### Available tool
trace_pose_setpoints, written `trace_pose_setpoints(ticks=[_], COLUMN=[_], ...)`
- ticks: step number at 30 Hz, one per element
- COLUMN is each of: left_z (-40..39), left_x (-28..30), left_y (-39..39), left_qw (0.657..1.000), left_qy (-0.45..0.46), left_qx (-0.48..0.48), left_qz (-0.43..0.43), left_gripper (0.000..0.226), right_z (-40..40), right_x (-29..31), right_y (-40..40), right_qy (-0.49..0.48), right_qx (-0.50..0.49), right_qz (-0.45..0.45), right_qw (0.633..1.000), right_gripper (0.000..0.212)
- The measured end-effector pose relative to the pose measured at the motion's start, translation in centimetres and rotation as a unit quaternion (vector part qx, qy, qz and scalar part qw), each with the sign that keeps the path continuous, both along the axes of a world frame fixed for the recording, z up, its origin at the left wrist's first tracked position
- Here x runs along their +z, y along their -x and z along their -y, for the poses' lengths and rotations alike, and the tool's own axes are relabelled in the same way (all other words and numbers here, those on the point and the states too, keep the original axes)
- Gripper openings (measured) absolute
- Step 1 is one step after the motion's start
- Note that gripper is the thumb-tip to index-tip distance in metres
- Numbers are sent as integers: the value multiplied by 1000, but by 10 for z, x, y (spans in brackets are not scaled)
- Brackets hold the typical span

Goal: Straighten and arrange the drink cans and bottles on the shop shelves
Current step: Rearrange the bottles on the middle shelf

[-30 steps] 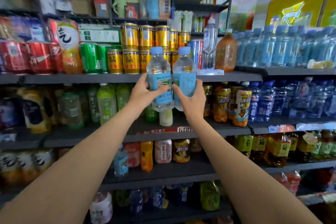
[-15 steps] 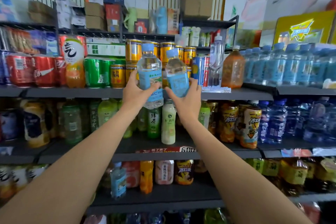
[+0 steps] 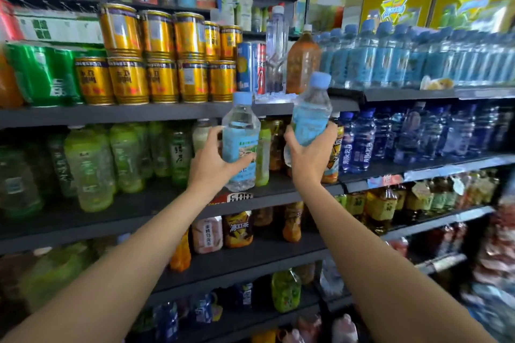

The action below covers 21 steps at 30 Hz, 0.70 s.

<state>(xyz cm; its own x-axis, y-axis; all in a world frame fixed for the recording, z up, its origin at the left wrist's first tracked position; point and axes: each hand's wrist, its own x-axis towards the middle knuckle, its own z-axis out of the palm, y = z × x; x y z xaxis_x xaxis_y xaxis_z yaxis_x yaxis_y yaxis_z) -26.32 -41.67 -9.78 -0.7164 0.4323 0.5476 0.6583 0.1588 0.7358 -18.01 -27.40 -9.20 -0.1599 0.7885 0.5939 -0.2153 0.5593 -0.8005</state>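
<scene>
Shop shelves (image 3: 167, 113) fill my view; my left hand (image 3: 211, 166) holds one water bottle (image 3: 241, 145) upright, my right hand (image 3: 309, 157) another (image 3: 310, 120), tilted, both before the middle shelf. Full, smooth, thin-walled plastic, I judge: heavy, slippery, so my mid-label grip suits.

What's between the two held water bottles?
In the head view, no hand or held thing: the left bottle and right bottle are apart. The gap shows shelved bottles behind, a green-labelled bottle nearest.
</scene>
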Motion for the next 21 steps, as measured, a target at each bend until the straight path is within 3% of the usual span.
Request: trace_pose_setpoints(ticks=[2, 6, 13, 17, 21], left_z=[-33, -106, -200, -219, -223], left_x=[-8, -29, -58, -75, -75], left_y=[-2, -11, 4, 16, 16], left_qw=[999, 995, 976, 970, 971], left_qy=[13, 63, -5, -22, 24], left_qx=[-13, 30, 107, 137, 153], left_qz=[30, 67, 189, 202, 182], left_gripper=[67, 63, 66, 64, 63], right_z=[-21, -66, -161, -188, -196], right_x=[15, 19, 3, 7, 5], right_y=[-10, -22, -29, -26, -23], right_qy=[-12, -27, -66, -66, -73], right_qx=[-15, -6, 64, 97, 120], right_qz=[-38, -23, -4, -15, -10], right_qw=[999, 999, 996, 993, 990], right_gripper=[50, 47, 56, 58, 54])
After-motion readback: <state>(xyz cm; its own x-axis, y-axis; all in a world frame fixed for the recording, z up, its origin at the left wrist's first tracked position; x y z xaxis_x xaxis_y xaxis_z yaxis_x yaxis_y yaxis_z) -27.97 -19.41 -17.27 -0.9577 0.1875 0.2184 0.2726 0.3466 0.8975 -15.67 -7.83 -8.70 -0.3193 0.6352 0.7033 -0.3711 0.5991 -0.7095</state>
